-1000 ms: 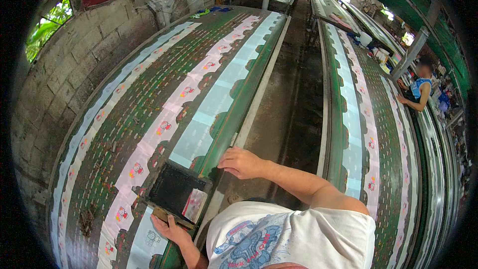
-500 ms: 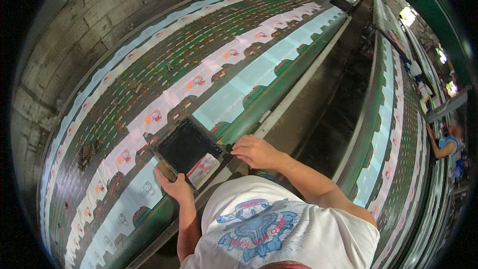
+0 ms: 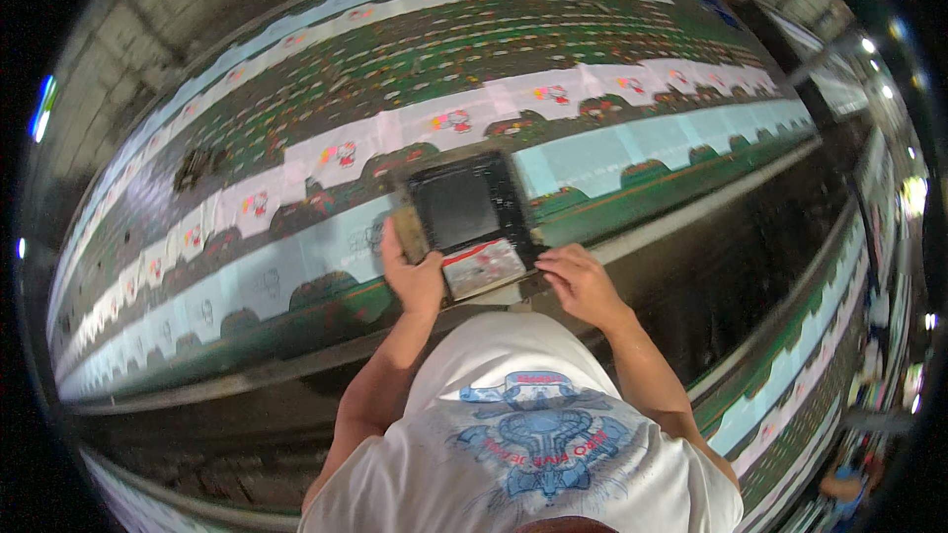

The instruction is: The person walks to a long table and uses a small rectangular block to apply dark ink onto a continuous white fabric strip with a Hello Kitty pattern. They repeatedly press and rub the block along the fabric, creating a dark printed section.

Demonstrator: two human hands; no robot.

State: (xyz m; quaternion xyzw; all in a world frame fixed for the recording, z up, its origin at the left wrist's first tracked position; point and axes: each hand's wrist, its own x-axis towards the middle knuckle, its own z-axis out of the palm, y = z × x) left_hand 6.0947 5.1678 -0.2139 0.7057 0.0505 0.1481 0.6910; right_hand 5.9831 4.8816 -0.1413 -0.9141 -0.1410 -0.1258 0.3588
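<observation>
The left hand [image 3: 413, 274] is closed around the left edge of a dark rectangular printing frame [image 3: 464, 207], thumb on top and fingers curled under the wooden rim. The right hand [image 3: 578, 281] is bent over the frame's near right corner, its fingers [image 3: 549, 266] pressing down on the edge beside a pale panel at the frame's bottom that carries a red and grey picture (too small to make out further). Both forearms come up from the lower edge, on either side of the person's white printed shirt [image 3: 533, 434].

The frame lies flat on the long worktop [image 3: 296, 365], near its front edge, on top of a stretched band of printed cloth [image 3: 592, 153]. The cloth runs the length of the worktop in stripes: light blue at the near side with dark scalloped shapes, then white squares with small coloured figures, then a wide dark green field with tiny dots, and another pale border at the far side. A rough grey wall [image 3: 148, 30] stands behind the worktop. To the right, beyond a dark aisle floor [image 3: 731, 237], a second long worktop [image 3: 790, 375] carries similar cloth.
</observation>
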